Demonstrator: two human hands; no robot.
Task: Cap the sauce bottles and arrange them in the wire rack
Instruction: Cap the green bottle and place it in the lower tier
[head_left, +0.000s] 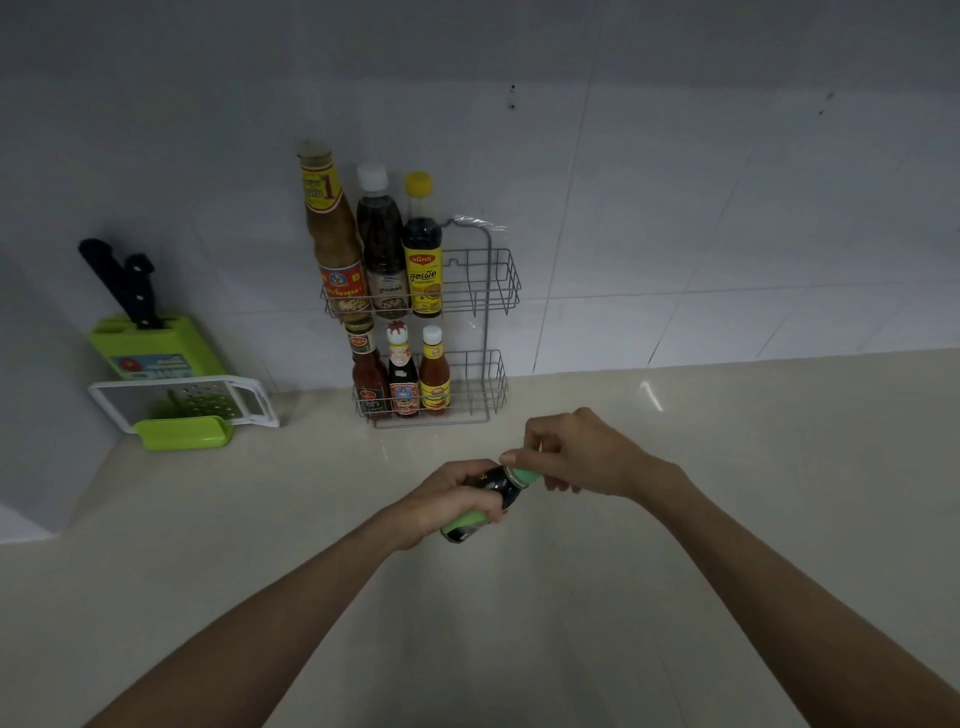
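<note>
My left hand (451, 498) grips a small dark sauce bottle (470, 522) with a green label, tilted over the counter. My right hand (576, 453) pinches the green cap (525, 474) that sits at the bottle's mouth. Behind them a grey two-tier wire rack (491, 291) stands against the tiled wall. Its upper tier holds three tall capped bottles (382, 244) on the left; its lower tier holds three small capped bottles (402, 374) on the left. The right side of both tiers is bare.
A green knife block (148, 345) with two black-handled knives stands at the left, by the wall. A white and green grater (182, 405) lies in front of it. The pale counter (727, 467) stretches right and toward me.
</note>
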